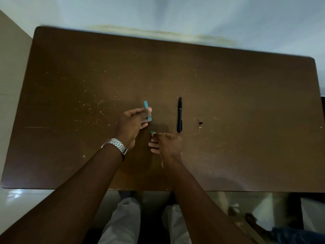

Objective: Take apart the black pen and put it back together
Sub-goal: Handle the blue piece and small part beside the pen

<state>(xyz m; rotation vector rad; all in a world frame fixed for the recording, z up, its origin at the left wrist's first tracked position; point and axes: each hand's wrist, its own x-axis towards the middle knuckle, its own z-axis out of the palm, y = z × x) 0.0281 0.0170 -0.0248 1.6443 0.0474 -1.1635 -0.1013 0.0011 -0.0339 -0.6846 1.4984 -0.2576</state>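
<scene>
The black pen [179, 115] lies whole on the brown table [228, 85], pointing away from me, to the right of both hands. My left hand [132, 123] grips a blue pen barrel [146, 105] whose top end sticks out above the fingers. Just below it, my right hand [167, 143] pinches a small blue-green piece [151, 132] between thumb and fingertip, a short gap away from the barrel. Neither hand touches the black pen.
Two tiny parts, one dark [200, 123] and one pale [200, 127], lie on the table right of the black pen. A metal watch [115, 144] is on my left wrist. The table's near edge runs just above my knees.
</scene>
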